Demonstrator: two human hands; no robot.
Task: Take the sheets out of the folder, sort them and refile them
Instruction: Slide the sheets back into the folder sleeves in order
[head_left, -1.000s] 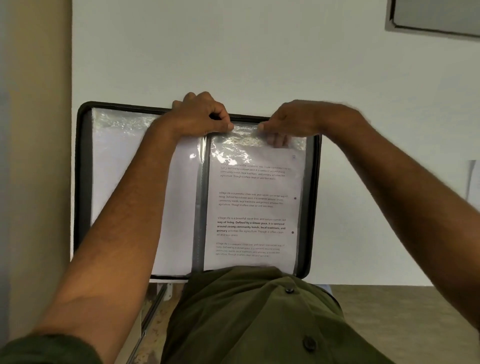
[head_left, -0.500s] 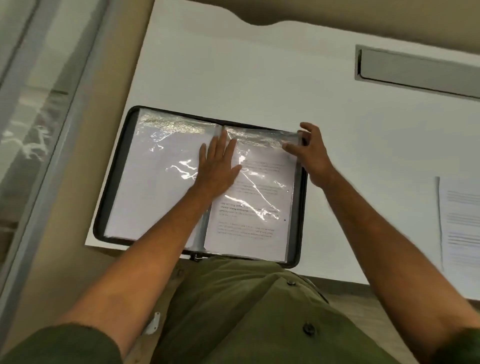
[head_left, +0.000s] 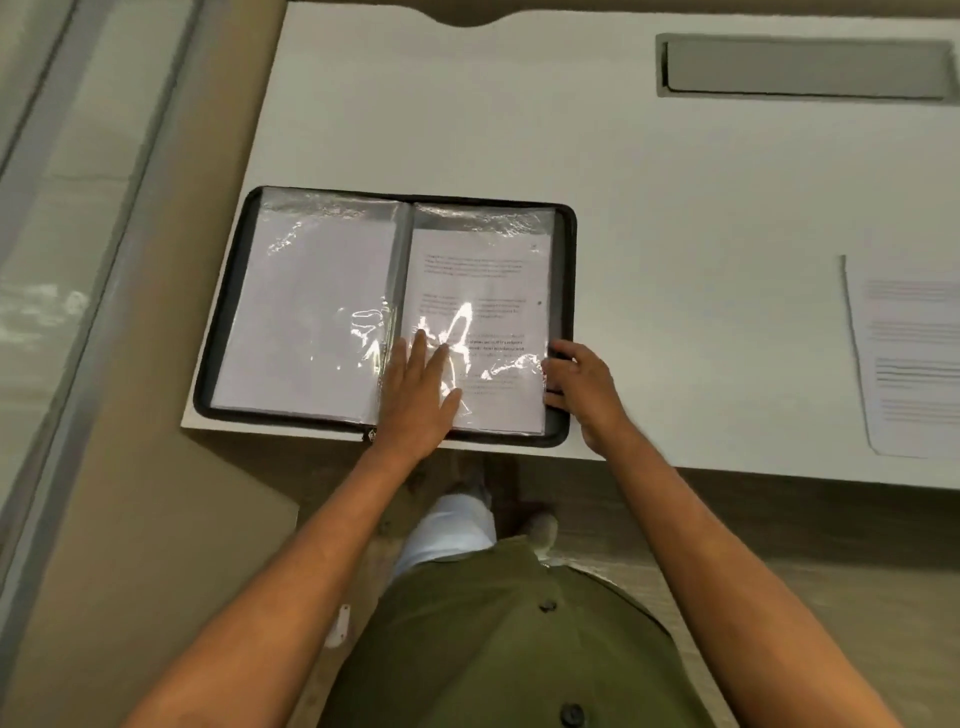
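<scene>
The open folder (head_left: 387, 317) is filling the near left corner of the white table (head_left: 675, 208). Loose sheets (head_left: 914, 358) are lying at the right edge. Bare table is showing between them and behind the folder.

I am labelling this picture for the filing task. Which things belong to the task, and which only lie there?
Belong to the job:
- open folder
- printed sheet in the right sleeve
- loose printed sheet at the right
- left hand
- right hand

Just lying about:
- grey cable flap
- white table
</scene>
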